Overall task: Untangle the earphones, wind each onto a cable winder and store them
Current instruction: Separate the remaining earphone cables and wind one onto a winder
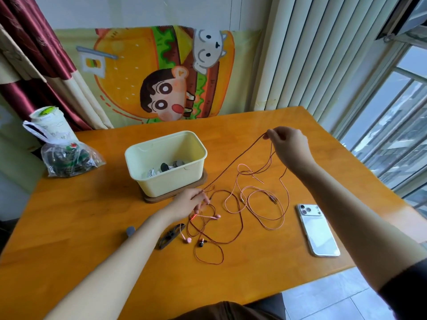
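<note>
Two tangled earphones lie on the orange wooden surface point(92, 215): a dark red cord point(231, 236) and a pink cord point(254, 192), looped over each other between the two hands. The right hand point(286, 144) is raised above the surface, its grip pinched shut on a bend of the dark red cord. The left hand point(189, 202) sits low, fingertips closed on the cords near the tangle. A pink earbud point(188, 240) and a black earbud point(201, 244) rest beside a dark cable winder point(171, 235). Behind stands a pale yellow tub point(166, 162) holding small items, on a brown lid. A white phone point(317, 229) lies face down to the right. A plastic bag point(69, 158) at far left bears lettering too blurred to read.
</note>
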Demonstrator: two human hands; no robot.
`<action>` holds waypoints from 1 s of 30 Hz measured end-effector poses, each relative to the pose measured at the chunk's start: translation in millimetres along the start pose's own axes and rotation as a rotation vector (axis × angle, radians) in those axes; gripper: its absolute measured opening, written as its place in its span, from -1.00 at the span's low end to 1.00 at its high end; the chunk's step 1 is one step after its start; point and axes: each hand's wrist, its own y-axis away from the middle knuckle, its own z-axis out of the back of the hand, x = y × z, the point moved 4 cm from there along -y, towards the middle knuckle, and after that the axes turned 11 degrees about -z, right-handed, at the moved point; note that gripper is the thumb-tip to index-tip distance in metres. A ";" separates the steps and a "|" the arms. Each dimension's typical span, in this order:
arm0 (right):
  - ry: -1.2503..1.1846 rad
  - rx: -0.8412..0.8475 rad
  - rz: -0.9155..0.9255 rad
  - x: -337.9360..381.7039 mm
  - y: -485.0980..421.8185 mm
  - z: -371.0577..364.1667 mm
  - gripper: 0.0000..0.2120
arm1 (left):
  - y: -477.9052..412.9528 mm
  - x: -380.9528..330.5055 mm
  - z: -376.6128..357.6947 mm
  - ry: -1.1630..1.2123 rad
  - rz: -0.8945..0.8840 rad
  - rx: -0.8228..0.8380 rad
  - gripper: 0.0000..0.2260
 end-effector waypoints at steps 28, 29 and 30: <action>0.161 0.068 -0.053 -28.2 4.9 -26.0 -0.78 | 25.6 16.2 39.8 -0.157 0.199 0.028 -0.71; 0.169 0.078 -0.069 -32.3 4.4 -28.8 -0.78 | 27.5 18.4 41.6 -0.166 0.204 0.015 -0.70; 0.188 0.103 -0.080 -36.4 4.5 -33.3 -0.78 | 27.5 19.0 43.8 -0.172 0.193 -0.010 -0.69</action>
